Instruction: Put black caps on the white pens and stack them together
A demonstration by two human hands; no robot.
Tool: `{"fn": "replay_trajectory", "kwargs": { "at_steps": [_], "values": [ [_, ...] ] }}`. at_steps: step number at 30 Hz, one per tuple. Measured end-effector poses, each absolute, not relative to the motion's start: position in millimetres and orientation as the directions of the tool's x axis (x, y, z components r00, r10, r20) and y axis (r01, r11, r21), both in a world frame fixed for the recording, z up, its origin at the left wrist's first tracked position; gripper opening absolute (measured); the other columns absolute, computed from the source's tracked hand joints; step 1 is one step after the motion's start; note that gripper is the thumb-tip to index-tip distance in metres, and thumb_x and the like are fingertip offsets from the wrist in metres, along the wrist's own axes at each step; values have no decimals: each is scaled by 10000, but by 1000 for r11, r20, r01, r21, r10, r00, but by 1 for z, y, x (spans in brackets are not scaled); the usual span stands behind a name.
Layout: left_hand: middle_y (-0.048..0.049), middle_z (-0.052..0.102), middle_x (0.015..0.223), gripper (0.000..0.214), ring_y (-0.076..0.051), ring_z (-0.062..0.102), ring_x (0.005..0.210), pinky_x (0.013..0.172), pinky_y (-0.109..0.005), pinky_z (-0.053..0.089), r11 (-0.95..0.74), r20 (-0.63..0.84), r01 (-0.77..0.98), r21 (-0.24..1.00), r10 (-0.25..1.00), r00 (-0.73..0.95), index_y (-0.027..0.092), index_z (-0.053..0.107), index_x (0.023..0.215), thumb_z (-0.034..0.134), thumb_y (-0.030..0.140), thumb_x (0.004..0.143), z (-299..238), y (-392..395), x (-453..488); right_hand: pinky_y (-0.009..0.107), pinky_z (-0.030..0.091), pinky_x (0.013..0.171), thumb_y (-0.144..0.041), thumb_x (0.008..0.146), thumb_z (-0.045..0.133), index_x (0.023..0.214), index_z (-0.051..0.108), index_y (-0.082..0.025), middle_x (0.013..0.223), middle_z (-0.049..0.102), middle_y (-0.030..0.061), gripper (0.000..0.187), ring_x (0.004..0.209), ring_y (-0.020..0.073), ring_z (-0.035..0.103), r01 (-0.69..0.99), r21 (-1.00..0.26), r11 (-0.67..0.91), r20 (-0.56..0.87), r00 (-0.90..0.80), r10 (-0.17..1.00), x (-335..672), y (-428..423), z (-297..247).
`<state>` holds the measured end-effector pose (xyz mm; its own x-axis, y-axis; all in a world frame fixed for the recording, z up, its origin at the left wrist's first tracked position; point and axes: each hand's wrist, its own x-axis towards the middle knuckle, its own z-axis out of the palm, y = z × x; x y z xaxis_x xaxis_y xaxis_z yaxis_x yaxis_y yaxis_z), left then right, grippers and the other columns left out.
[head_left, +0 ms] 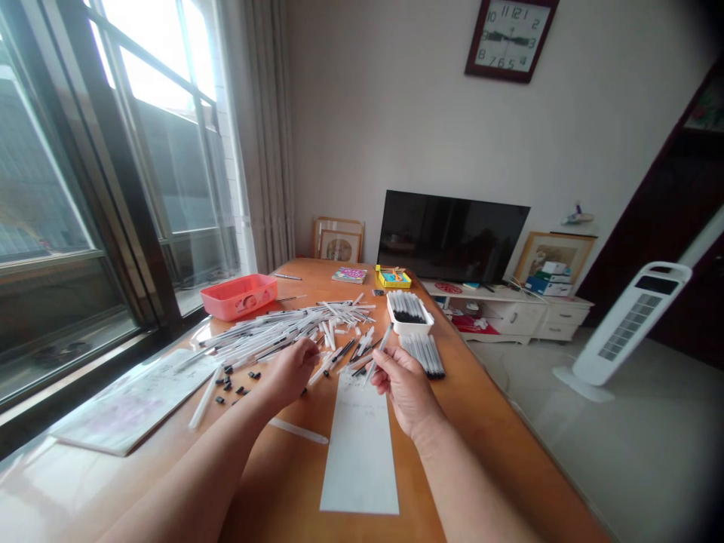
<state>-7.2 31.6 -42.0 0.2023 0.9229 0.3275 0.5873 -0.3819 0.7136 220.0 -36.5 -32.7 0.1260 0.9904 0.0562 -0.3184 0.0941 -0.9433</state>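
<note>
My right hand pinches a slim clear pen barrel between thumb and fingers, tilted up over the far end of a long white paper strip. My left hand is closed, its fingertips together beside the loose pen parts; what they hold, if anything, is hidden. Beyond it spreads a large heap of clear and white pen barrels. Small black pen caps lie scattered to its left. On the right, a row of assembled-looking pens lies in front of a white box filled with similar pens.
A red plastic basket stands at the table's left, near the window. A notebook lies at the left edge. Toward the back are a yellow box and a colourful booklet. The wooden table's right edge runs beside my right arm.
</note>
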Motion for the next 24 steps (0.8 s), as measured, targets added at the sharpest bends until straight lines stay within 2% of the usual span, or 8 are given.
{"fn": "replay_trajectory", "kwargs": {
  "at_steps": [3, 6, 13, 24],
  "values": [
    [-19, 614, 744, 159, -176, 510, 681, 652, -286, 359, -431, 332, 372, 822, 894, 302, 216, 625, 836, 636, 374, 828, -45, 27, 5, 239, 480, 593, -436, 763, 775, 877, 599, -185, 838, 717, 45, 327, 736, 163, 687, -355, -927, 122, 56, 191, 980, 222, -36, -30],
    [-14, 598, 749, 166, -159, 495, 694, 644, -272, 361, -453, 344, 267, 851, 863, 370, 201, 622, 845, 641, 366, 844, -47, 23, 14, 283, 522, 681, -419, 764, 777, 932, 605, -187, 905, 726, 61, 334, 849, 209, 719, -367, -916, 161, 71, 247, 967, 222, -37, -27],
    [-6, 572, 784, 167, -146, 474, 732, 662, -264, 371, -491, 342, 271, 828, 825, 450, 181, 579, 890, 601, 346, 895, -45, 19, 16, 285, 489, 679, -454, 795, 743, 989, 620, -185, 1008, 727, 73, 354, 920, 231, 710, -283, -937, 204, 131, 254, 958, 219, -37, -29],
    [-15, 584, 828, 202, -150, 502, 785, 712, -271, 410, -428, 300, 184, 885, 825, 479, 165, 590, 936, 610, 362, 896, -43, 12, 23, 277, 445, 656, -460, 844, 688, 1000, 628, -187, 981, 724, 74, 320, 942, 229, 681, -160, -970, 185, 155, 183, 971, 214, -38, -34]
  ]
}}
